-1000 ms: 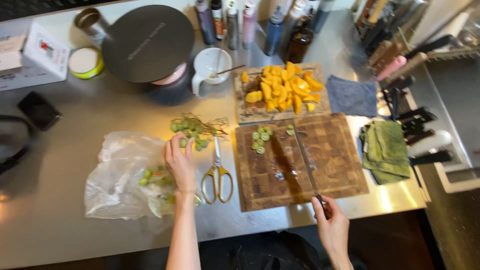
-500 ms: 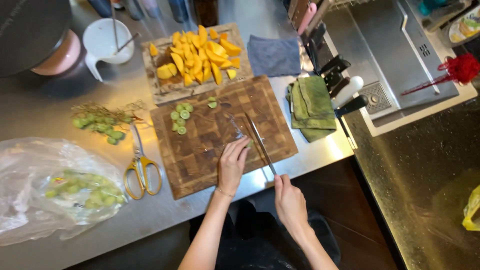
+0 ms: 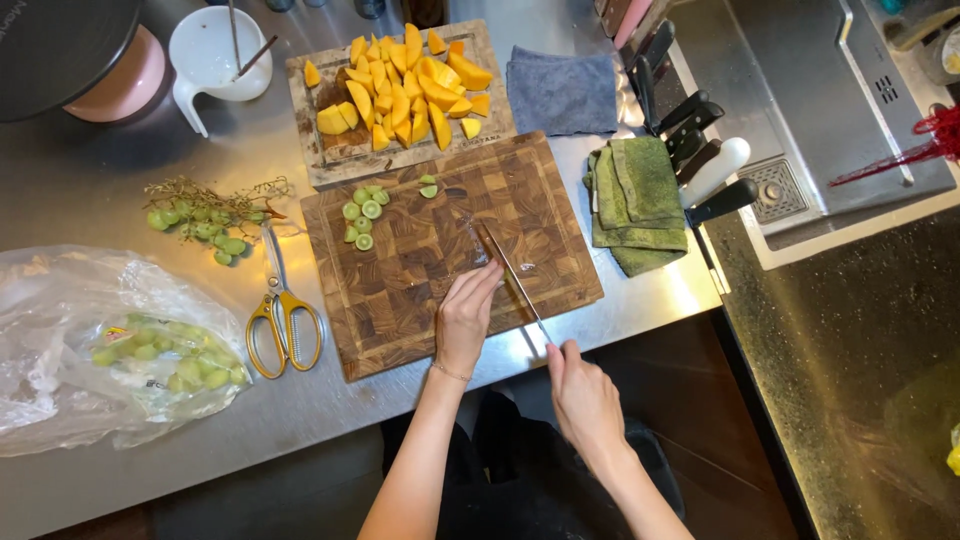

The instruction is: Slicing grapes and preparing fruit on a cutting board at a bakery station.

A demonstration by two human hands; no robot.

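At the counter's near edge, the right hand (image 3: 585, 400) grips a knife (image 3: 515, 275) by its handle, blade lying on the wooden cutting board (image 3: 400, 300). The left hand (image 3: 465, 318), fingers loosely curled and holding nothing that shows, rests beside the blade. Halved grapes (image 3: 362, 212) sit at the board's far-left corner; slicing seems paused, and more cutting would need a whole grape from the bunch (image 3: 205, 228) beyond the scissors (image 3: 283, 315).

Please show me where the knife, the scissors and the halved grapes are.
knife (image 3: 512, 268), head view, middle of the blade.
scissors (image 3: 284, 318), head view, yellow handles.
halved grapes (image 3: 362, 212), head view, middle of the pile.
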